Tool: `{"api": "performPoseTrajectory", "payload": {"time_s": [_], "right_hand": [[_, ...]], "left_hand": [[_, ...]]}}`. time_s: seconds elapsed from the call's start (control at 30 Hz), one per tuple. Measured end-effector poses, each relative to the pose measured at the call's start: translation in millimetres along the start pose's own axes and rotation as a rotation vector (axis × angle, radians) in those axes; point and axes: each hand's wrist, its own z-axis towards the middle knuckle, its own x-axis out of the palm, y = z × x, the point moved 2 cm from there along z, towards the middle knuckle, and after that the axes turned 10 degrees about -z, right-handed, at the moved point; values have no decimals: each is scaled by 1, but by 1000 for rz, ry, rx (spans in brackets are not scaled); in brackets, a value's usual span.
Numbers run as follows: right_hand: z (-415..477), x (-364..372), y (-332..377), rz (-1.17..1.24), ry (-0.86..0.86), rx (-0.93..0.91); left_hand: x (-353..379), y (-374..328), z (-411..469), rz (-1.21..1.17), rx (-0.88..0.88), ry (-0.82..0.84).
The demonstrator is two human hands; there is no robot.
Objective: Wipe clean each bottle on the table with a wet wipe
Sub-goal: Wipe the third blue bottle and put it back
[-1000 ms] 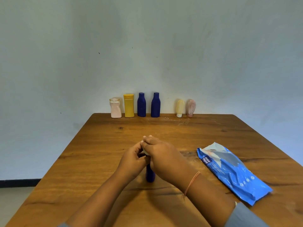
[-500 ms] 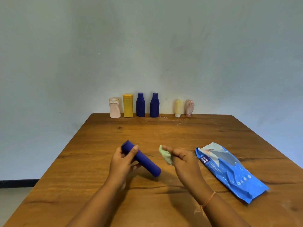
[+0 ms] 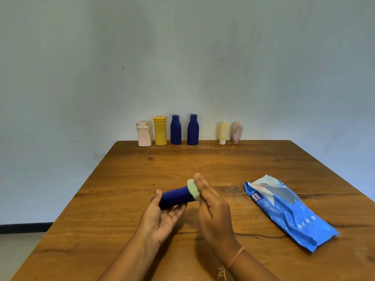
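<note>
A dark blue bottle (image 3: 175,197) lies on its side in my left hand (image 3: 162,217), whose thumb and fingers curl round it above the wooden table (image 3: 125,179). My right hand (image 3: 211,207) presses a pale green wet wipe (image 3: 193,189) flat against the bottle's right end with straight fingers. Along the table's far edge stand a pink bottle (image 3: 144,134), a yellow bottle (image 3: 160,130), two dark blue bottles (image 3: 175,129) (image 3: 193,129), a small cream bottle (image 3: 223,133) and a small pink ribbed bottle (image 3: 237,132).
A blue pack of wet wipes (image 3: 288,209) lies flat on the table's right side. A pale wall rises right behind the row of bottles. The floor shows at the lower left past the table's edge.
The bottle stood upright under both hands, then my left hand tipped it onto its side. My right hand moved away with the wipe and has now come back against the bottle's end.
</note>
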Motion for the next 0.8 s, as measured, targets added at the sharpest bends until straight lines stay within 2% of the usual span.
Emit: {"api": "performPoseTrajectory", "payload": {"time_s": [0.07,0.1,0.27,0.33,0.43,0.57,0.8], "right_hand": [[3,-2,0,48,-37,136],[3,-2,1,1,-28,133],[-4,2,5,-261,68,-133],[-1,0,1,-232,95,-124],[3,-5,1,-76,111,-18],[1,-5,-3,16,78,134],[-8,3,4,-85,123,17]], "left_hand": [[-1,3,1,-71,-8,19],[-1,3,3,-93,-4,25],[2,1,6,-107,-3,42],[3,-1,7,-97,5,43],[0,-4,8,-99,17,22],[-3,-4,7,-113,26,17],[1,-12,8,-89,95,34]]}}
